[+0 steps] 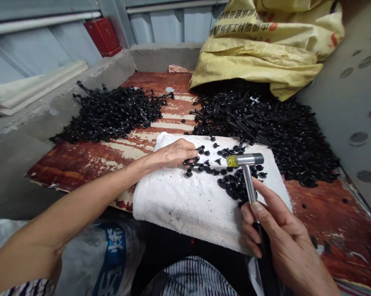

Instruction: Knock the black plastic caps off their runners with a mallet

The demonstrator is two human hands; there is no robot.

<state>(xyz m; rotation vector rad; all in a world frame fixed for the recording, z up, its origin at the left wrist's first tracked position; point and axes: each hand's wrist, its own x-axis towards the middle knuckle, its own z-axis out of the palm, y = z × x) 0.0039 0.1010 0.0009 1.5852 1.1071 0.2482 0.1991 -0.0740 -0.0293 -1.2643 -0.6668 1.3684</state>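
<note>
My right hand (284, 234) is wrapped round the black handle of a small mallet (247, 161), which has a metal neck, one yellow face and one black face. Its head is over a white cloth (179, 201), beside a cluster of small black plastic caps with stems (234, 185). On the cloth's left part, my left hand (177, 152) is closed on a black plastic branched piece (192, 163) with round ends. The fingertips partly hide that piece. More loose black caps lie scattered between my left hand and the mallet.
A heap of black branched plastic pieces (111, 111) is on the left of the worn red board (160, 123). To the right, a bigger black heap (265, 127) spills from a yellow woven sack (265, 49). A red box (102, 37) stands on the concrete ledge (65, 94).
</note>
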